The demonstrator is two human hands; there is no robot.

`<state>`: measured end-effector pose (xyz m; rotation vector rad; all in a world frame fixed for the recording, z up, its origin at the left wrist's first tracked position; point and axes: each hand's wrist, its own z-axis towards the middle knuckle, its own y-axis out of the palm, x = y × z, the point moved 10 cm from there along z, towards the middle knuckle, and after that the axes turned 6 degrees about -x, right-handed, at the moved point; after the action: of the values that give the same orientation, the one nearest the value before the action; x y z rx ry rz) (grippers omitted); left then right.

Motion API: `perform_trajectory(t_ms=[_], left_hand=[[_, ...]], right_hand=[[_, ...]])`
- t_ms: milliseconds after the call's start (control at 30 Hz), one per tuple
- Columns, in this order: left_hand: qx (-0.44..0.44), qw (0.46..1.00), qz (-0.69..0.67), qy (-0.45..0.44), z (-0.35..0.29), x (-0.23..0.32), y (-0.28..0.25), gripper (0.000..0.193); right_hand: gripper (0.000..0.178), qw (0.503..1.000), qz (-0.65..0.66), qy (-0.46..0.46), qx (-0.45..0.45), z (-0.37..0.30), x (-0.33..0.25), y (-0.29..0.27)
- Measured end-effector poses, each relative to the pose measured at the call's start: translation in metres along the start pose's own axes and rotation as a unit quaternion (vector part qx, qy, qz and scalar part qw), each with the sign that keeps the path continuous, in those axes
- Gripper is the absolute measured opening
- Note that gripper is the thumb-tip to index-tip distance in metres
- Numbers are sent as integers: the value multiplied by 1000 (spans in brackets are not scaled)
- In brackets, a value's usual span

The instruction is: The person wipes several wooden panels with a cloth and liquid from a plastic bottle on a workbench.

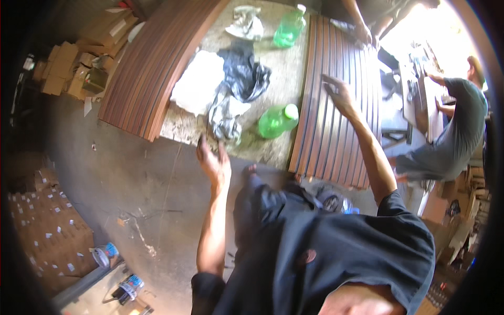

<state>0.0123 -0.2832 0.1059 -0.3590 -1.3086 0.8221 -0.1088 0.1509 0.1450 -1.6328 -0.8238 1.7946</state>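
Note:
My left hand (214,161) is at the table's near edge, fingers apart and holding nothing, just below a crumpled grey rag (226,119). Over the slatted brown wood panel (325,142) on the right, my right hand (342,98) reaches out with its fingers spread; whether it touches the slats I cannot tell. Between this panel and a stack of similar panels (157,63) on the left lie a white cloth (198,81) and a black cloth (245,73). A green plastic bottle (277,122) lies tilted near the right panel.
Farther back on the worn table (262,55) are another green bottle (289,30) and a whitish rag (245,23). A person's hands (363,34) are at the right panel's far end. Another person (451,123) works at the right. Cardboard boxes (50,231) stand at the left.

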Motion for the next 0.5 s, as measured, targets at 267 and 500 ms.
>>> perform_trajectory(t_ms=[267, 500], left_hand=[[-167, 964, -128, -162, 69, -45, 53, 35], [-50, 875, -420, -234, 24, -55, -51, 30]], right_hand=[[25, 971, 197, 113, 72, -209, -62, 55], [43, 966, 186, 5, -181, -204, -163, 147]])
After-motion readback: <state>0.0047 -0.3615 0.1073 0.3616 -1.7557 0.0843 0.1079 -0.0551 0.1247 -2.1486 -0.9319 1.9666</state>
